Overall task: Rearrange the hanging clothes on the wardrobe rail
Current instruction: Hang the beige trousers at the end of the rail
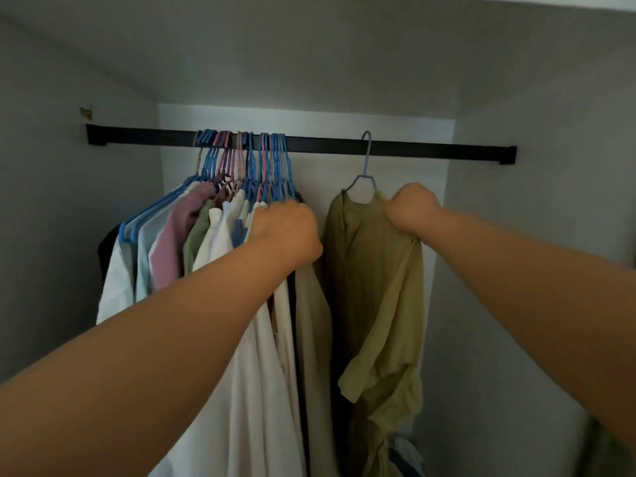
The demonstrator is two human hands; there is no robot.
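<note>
Spacing-out step judged in hand: the olive shirt (371,270) hangs alone on a blue hanger (367,160) at 1 o'clock on the rail (430,151), its shoulder gripped in the closed right hand (411,210), while the left hand (287,232) is curled into the bunched clothes (213,242) at 11 o'clock, grip on a specific garment not discernible. Rail runs 9-to-3 o'clock; the shirt's long axis hangs straight toward 6, hook up toward 12. Next move is judged to need one hanger separated from the bunch and slid toward 3.
</note>
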